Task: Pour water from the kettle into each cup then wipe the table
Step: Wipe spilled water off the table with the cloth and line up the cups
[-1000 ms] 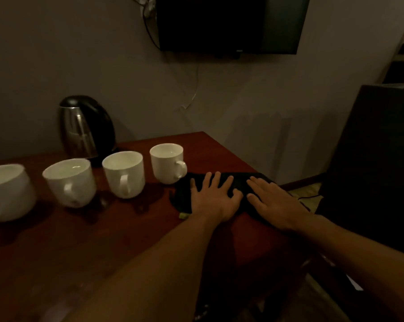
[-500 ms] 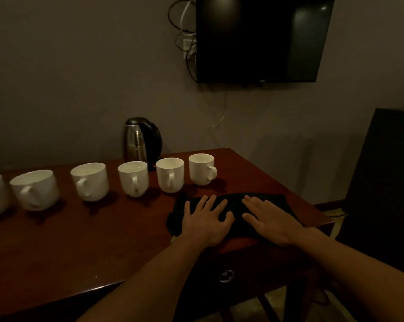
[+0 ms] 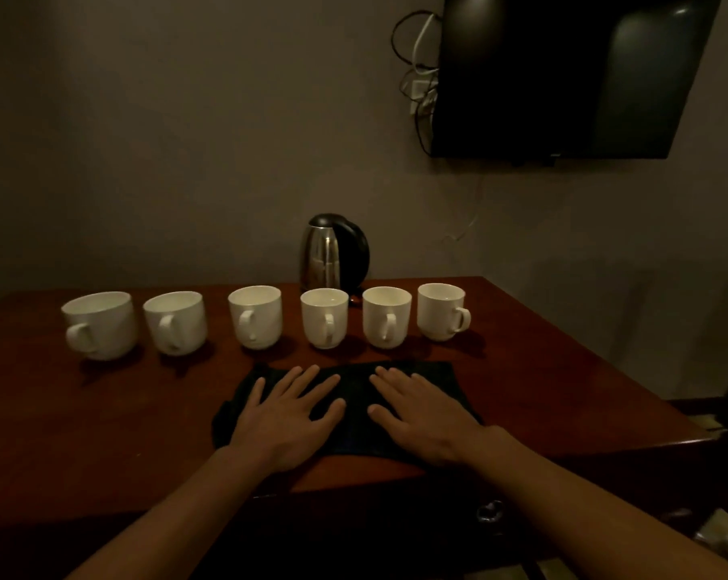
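- Both hands lie flat on the dark, folded cloth (image 3: pixel 354 389). The left hand (image 3: pixel 285 416) covers its left half and the right hand (image 3: pixel 421 412) its right half. Neither grip is closed: the fingers are straight and spread, pressing rather than holding.
- Compared with a second ago, the cloth and both hands sit further left along the reddish-brown wooden worktop (image 3: pixel 103 412). They were past the right-most cup, near the corner, and are now in front of the right-hand cups.
- I judge this to be the wiping stage, with a stroke travelling leftward along the near strip.
- The six white ceramic cups (image 3: pixel 255 316) stand upright in a row just behind the cloth, apart from it. I cannot tell how full they are.
- The steel kettle with a black handle (image 3: pixel 333 253) stands untouched behind the row, by the wall.
- The view has swung left, so all six cups now show.
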`<control>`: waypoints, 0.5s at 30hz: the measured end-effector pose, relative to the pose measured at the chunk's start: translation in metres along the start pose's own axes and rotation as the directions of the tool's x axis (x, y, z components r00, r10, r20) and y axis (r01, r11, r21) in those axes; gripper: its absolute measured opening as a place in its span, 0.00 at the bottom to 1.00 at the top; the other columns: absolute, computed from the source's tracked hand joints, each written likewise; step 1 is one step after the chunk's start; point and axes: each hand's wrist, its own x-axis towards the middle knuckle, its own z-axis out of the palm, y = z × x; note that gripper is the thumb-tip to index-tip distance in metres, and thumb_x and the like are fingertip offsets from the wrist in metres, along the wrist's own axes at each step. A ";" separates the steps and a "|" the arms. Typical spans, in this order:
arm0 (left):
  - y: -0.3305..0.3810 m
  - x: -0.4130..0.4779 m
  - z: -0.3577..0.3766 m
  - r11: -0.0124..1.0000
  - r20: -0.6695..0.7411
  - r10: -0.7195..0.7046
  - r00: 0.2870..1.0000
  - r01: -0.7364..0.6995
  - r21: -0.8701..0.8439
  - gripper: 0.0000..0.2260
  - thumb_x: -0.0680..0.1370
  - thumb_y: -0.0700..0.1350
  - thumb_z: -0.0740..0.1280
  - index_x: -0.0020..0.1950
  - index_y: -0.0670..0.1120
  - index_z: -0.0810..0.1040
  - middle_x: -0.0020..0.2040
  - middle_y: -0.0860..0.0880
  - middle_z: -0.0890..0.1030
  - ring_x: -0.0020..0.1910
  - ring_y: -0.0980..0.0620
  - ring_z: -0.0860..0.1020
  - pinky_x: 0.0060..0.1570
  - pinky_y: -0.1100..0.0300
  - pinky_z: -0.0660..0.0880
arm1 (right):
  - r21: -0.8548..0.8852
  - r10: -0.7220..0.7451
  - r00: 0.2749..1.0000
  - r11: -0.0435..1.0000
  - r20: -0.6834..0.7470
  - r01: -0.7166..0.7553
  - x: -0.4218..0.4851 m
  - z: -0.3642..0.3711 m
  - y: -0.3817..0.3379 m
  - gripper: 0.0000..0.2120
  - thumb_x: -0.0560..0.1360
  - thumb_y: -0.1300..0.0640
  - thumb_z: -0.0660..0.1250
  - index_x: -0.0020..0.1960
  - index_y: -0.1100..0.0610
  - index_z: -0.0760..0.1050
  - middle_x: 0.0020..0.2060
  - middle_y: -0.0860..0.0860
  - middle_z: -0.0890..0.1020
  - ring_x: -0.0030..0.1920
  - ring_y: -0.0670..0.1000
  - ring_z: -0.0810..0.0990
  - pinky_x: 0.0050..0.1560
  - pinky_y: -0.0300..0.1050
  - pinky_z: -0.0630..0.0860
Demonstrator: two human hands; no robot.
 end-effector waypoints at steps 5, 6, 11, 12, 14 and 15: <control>-0.053 -0.021 -0.011 0.996 -0.002 -0.085 0.996 0.085 0.019 0.27 0.79 0.70 0.42 0.78 0.70 0.46 0.81 0.61 0.42 0.79 0.59 0.40 0.77 0.43 0.36 | 0.014 -0.064 0.998 0.998 0.022 0.064 0.030 0.011 -0.049 0.31 0.84 0.38 0.46 0.83 0.50 0.47 0.82 0.46 0.46 0.81 0.44 0.43 0.80 0.47 0.41; -0.061 -0.024 -0.013 0.995 -0.005 -0.099 0.995 0.099 0.025 0.27 0.79 0.70 0.42 0.78 0.70 0.46 0.81 0.61 0.42 0.79 0.59 0.40 0.77 0.43 0.36 | 0.019 -0.075 0.997 0.997 0.023 0.075 0.034 0.014 -0.057 0.32 0.84 0.37 0.46 0.83 0.50 0.46 0.82 0.46 0.46 0.81 0.44 0.43 0.80 0.47 0.41; -0.104 -0.045 -0.021 0.985 -0.010 -0.170 0.985 0.170 0.035 0.34 0.71 0.75 0.35 0.77 0.71 0.45 0.81 0.61 0.42 0.79 0.58 0.40 0.77 0.43 0.36 | 0.013 -0.136 0.990 0.991 0.025 0.136 0.055 0.023 -0.099 0.32 0.83 0.37 0.46 0.83 0.50 0.47 0.82 0.46 0.47 0.81 0.45 0.43 0.80 0.47 0.40; -0.112 -0.049 -0.022 0.983 -0.010 -0.178 0.984 0.178 0.041 0.33 0.71 0.75 0.35 0.77 0.71 0.45 0.81 0.61 0.42 0.79 0.58 0.40 0.77 0.43 0.36 | 0.016 -0.146 0.989 0.989 0.023 0.146 0.058 0.024 -0.106 0.32 0.83 0.37 0.46 0.83 0.51 0.47 0.82 0.46 0.47 0.81 0.45 0.44 0.80 0.47 0.41; -0.125 -0.055 -0.025 0.980 -0.018 -0.192 0.981 0.192 0.049 0.29 0.76 0.73 0.39 0.77 0.71 0.45 0.81 0.61 0.42 0.79 0.58 0.40 0.77 0.42 0.36 | 0.025 -0.162 0.987 0.987 0.016 0.161 0.065 0.027 -0.119 0.32 0.83 0.37 0.46 0.83 0.50 0.47 0.82 0.46 0.48 0.81 0.45 0.44 0.80 0.47 0.41; -0.131 -0.058 -0.027 0.979 -0.022 -0.197 0.980 0.198 0.048 0.28 0.77 0.72 0.40 0.77 0.71 0.45 0.81 0.61 0.43 0.79 0.59 0.41 0.77 0.42 0.37 | 0.027 -0.165 0.986 0.986 0.015 0.164 0.067 0.029 -0.125 0.32 0.83 0.37 0.46 0.83 0.50 0.47 0.82 0.46 0.48 0.81 0.45 0.44 0.80 0.47 0.41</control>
